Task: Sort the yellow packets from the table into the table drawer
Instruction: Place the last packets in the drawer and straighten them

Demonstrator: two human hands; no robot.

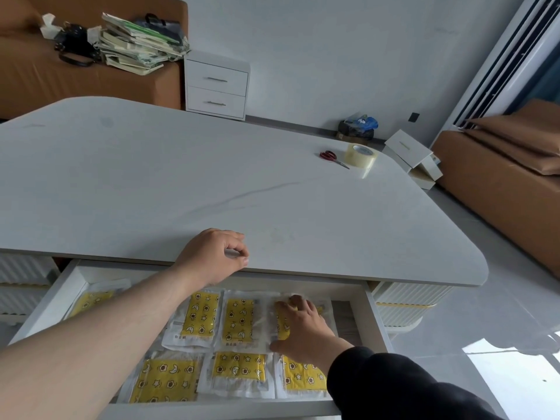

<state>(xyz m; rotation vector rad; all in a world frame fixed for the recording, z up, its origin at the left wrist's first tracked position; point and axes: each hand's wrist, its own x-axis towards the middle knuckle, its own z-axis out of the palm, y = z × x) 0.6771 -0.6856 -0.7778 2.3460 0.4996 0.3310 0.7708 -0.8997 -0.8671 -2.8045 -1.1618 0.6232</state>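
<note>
The right hand [303,324] presses a packet [282,325] flat with spread fingers at the drawer's [374,316] 2 o'clock. The left hand [212,256] rests loosely curled and empty on the table [181,177] edge. Placement seems nearly done; the next move is to lift off without dragging the packet.

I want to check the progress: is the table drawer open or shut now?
Open. The drawer is pulled out under the table, yellow packets show inside it, and the right hand touches one.
</note>
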